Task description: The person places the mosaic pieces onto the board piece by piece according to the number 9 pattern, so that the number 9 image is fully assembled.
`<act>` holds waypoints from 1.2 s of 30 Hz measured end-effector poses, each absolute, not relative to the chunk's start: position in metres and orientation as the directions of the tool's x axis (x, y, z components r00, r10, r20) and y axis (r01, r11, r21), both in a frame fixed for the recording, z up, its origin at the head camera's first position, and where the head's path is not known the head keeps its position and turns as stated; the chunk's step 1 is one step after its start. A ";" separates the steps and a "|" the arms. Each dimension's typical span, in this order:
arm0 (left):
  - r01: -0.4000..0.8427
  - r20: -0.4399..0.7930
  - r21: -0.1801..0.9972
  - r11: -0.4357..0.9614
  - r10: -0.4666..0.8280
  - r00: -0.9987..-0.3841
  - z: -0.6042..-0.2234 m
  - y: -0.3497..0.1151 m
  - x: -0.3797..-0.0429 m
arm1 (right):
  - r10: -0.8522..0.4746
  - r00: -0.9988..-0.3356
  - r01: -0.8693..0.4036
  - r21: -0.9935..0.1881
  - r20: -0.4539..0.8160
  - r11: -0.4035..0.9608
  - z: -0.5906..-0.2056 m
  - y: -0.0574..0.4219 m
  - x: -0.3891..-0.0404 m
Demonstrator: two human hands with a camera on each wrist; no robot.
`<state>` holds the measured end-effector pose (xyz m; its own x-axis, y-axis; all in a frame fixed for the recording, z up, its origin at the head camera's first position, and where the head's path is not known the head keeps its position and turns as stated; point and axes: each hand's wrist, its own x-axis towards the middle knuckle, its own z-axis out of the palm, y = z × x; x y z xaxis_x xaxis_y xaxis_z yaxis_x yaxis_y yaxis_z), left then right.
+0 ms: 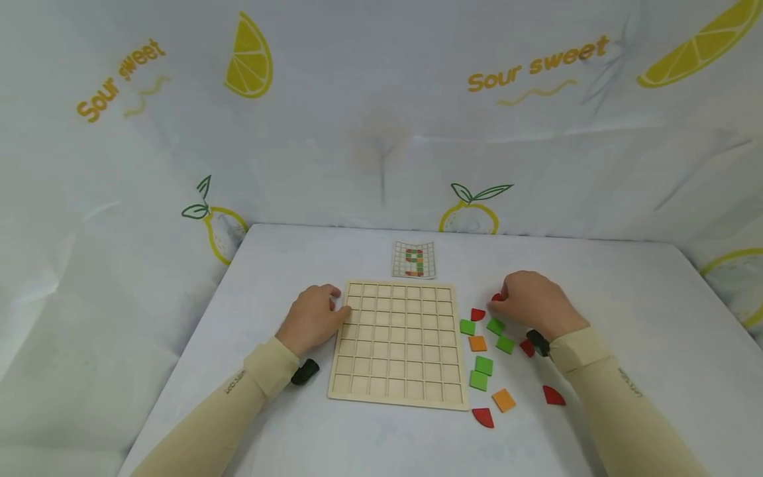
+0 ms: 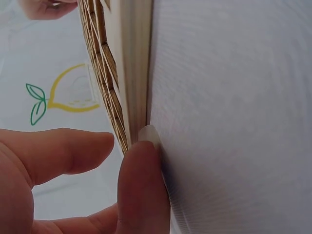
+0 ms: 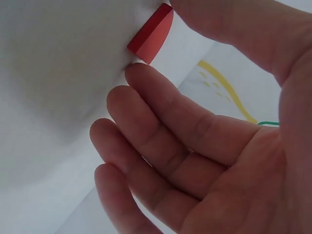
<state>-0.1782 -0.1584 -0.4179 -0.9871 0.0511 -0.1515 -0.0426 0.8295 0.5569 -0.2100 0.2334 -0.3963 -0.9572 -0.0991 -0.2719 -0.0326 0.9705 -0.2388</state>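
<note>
In the head view my right hand [image 1: 536, 303] is at the right of the board, its thumb and index finger pinching a red quarter-circle tile [image 3: 155, 34] at the tabletop. The other fingers of that hand are loosely bent in the right wrist view. My left hand [image 1: 312, 319] lies beside the wooden grid board [image 1: 398, 344]. Its thumb touches the board's left edge, while the index finger stays apart from the thumb in the left wrist view. The board's square cells hold no tiles. Nearest the right hand are a green square tile [image 1: 495, 326] and another red quarter-circle tile [image 1: 477, 315].
Behind the board lies a pattern card [image 1: 414, 260] with a red, green and orange figure. Several more tiles spread along the board's right side, including an orange square tile [image 1: 503, 400] and a red quarter-circle tile [image 1: 554, 395]. A lemon-printed cloth [image 1: 381, 132] hangs behind the white table [image 1: 286, 437].
</note>
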 end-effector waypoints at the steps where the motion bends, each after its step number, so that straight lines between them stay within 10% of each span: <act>1: -0.041 -0.151 0.558 0.829 0.053 -0.987 -0.418 -0.159 -0.178 | -0.104 -0.959 -0.041 -0.234 -0.263 0.971 -0.396 0.234 -0.210; 36: 0.001 -0.139 0.535 0.845 0.089 -0.986 -0.418 -0.157 -0.179 | -0.234 -0.954 -0.189 -0.225 -0.190 0.956 -0.399 0.244 -0.218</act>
<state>-0.1790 -0.1565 -0.4182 -0.9864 0.0886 -0.1387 0.0006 0.8448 0.5351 -0.2184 0.2437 -0.3988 -0.9537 -0.2335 -0.1897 -0.1892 0.9558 -0.2252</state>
